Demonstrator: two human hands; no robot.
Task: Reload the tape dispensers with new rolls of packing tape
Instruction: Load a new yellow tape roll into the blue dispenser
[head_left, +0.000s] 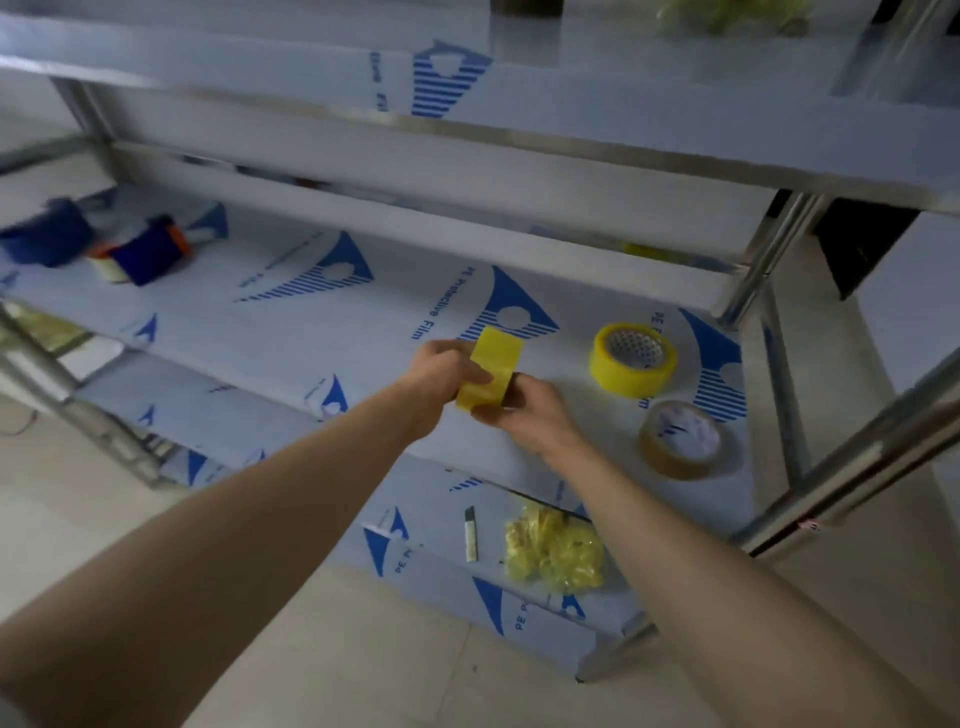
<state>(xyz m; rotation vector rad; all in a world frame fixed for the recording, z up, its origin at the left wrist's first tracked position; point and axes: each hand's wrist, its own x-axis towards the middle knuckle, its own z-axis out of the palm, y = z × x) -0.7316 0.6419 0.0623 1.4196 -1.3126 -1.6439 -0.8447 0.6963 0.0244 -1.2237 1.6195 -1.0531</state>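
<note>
A yellow tape roll (492, 367) is held on edge above the middle shelf (291, 332). My left hand (441, 375) grips it from the left, thumb on its face. From below right, my right hand (530, 413) pinches its lower rim. A second yellow roll (632, 359) lies flat on the shelf to the right. A brownish clear roll (681, 440) lies just in front of that one. Two blue tape dispensers (150, 248) (44, 239) sit blurred at the shelf's far left.
The steel rack has an upper shelf (519, 88) overhead and a lower shelf (426, 561) holding a utility knife (470, 533) and a crumpled wad of yellow tape (555, 551). Steel posts (763, 260) stand at the right. Pale floor tiles lie in front.
</note>
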